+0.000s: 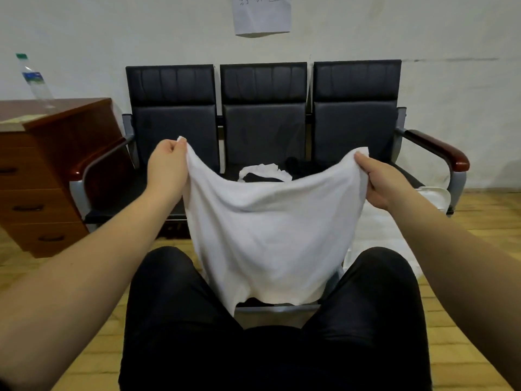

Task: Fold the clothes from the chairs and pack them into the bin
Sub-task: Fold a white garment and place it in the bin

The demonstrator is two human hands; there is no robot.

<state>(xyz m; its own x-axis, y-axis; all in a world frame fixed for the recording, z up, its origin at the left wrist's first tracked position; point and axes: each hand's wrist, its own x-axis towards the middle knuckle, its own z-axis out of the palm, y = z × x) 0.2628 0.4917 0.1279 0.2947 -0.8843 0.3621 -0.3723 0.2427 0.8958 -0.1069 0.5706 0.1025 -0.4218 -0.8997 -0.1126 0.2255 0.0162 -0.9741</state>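
Hands [166, 162] [379, 179] at white garment's [265, 235] top corners, apparently mid-air.

An office waiting area: a row of three joined black chairs [263, 114] against a white wall, a wooden drawer cabinet [48, 170] just beside it, a paper notice [262, 14] above.

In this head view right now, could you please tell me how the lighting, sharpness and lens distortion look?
Head view: soft, even indoor light with no hard shadows; the white garment is near blown out, its folds faint. Dull sheen on the black chairs. Wide-angle bend: the bottle and cabinet lean at the left edge. Both the left hand and right hand look fairly sharp.
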